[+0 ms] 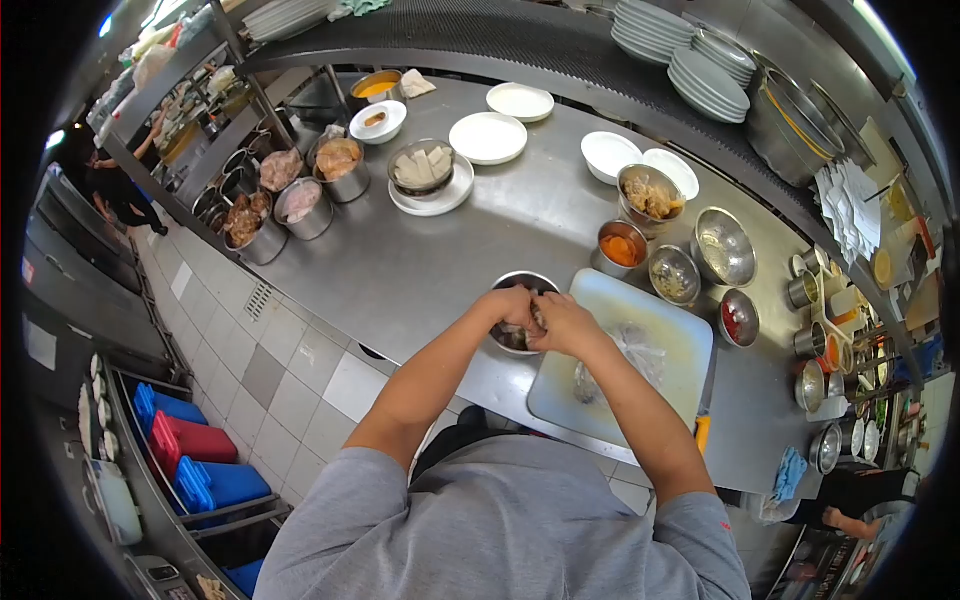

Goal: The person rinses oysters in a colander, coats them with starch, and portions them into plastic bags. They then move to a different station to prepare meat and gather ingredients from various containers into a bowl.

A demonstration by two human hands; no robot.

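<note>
Both hands are together at a round metal bowl (521,279) on the steel counter. My left hand (512,308) reaches into the bowl with its fingers bent around something I cannot make out. Against it, at the bowl's right side, my right hand (562,325) has its fingers curled over the same spot. Pale pieces show between the hands, too small to name. Beside the bowl lies a whitish cutting board (685,345) with a clear plastic bag (640,352) on it, partly behind my right forearm.
A yellow-handled knife (702,434) lies along the board's right edge. Metal bowls of food, one with orange contents (621,250), stand behind the board. White plates (488,138) and filled metal pots (303,208) are farther back and left. Another person's arm (850,523) is at lower right.
</note>
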